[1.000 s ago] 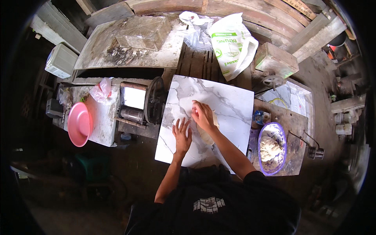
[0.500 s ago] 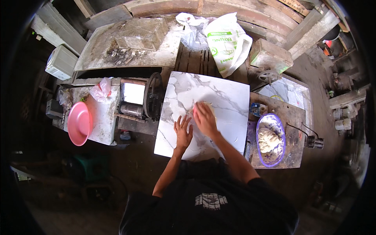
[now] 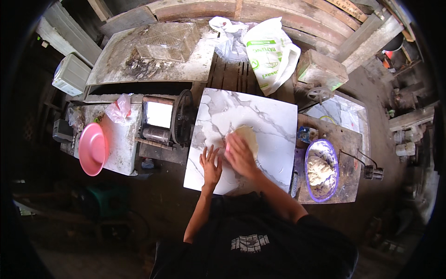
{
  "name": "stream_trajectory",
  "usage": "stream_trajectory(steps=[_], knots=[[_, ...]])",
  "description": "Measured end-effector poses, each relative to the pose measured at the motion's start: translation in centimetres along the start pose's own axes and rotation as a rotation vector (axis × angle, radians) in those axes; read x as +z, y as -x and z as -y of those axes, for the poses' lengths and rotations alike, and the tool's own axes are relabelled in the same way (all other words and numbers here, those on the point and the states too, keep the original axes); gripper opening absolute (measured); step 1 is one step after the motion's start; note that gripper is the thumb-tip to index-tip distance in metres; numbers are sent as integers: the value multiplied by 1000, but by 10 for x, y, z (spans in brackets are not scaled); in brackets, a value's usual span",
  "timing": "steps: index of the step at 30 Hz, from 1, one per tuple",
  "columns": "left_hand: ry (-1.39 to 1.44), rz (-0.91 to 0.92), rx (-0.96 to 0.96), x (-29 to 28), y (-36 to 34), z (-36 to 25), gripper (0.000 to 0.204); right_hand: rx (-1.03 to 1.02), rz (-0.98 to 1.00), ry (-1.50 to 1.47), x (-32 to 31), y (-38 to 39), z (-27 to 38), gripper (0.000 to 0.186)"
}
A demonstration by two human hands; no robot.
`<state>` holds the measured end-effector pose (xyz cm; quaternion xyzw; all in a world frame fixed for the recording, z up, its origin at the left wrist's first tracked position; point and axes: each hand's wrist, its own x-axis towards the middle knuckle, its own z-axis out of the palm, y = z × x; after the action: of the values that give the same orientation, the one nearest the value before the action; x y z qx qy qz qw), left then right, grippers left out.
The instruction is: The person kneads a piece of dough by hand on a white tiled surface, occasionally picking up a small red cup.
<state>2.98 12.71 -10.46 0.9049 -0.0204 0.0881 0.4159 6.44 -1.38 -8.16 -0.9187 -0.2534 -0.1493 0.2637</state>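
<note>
A thin, pale sheet of dough [image 3: 250, 138] lies near the middle of the white marble-patterned board [image 3: 274, 118]. My right hand [image 3: 239, 152] is over its near left part, fingers curled and slightly blurred. At the left edge of those fingers shows a small pink thing [image 3: 227, 145], mostly covered, so its kind is hidden. My left hand [image 3: 211, 163] is held over the board's near left part, fingers spread and nothing in them. To the right, a purple-rimmed tub [image 3: 336, 160] holds a lump of dough [image 3: 320, 171].
Left of the board stands a machine with a dark wheel [image 3: 183, 117]. Farther left is a pink basin [image 3: 93, 151] on a worn table. Beyond the board lie a white and green sack [image 3: 274, 53] and a wire cage [image 3: 172, 42]. A metal clamp-like fitting [image 3: 373, 172] juts out at right.
My right hand has drawn toward me and a little left with the pink thing, uncovering more of the dough sheet. My left hand has shifted slightly left and nearer, fingers still spread.
</note>
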Motion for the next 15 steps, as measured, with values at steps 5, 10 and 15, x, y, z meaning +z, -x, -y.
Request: stream_trajectory(steps=[5,10,15], knots=[[29,-31,30,0,-9,-3,32,163,111,0,-7,-32,-52,44],[34,-28,-5,3,-6,-6,34,69,219,-136,-13,5,2,42],[1,12,20,0,-9,-1,34,-25,141,64,-4,1,9,45]])
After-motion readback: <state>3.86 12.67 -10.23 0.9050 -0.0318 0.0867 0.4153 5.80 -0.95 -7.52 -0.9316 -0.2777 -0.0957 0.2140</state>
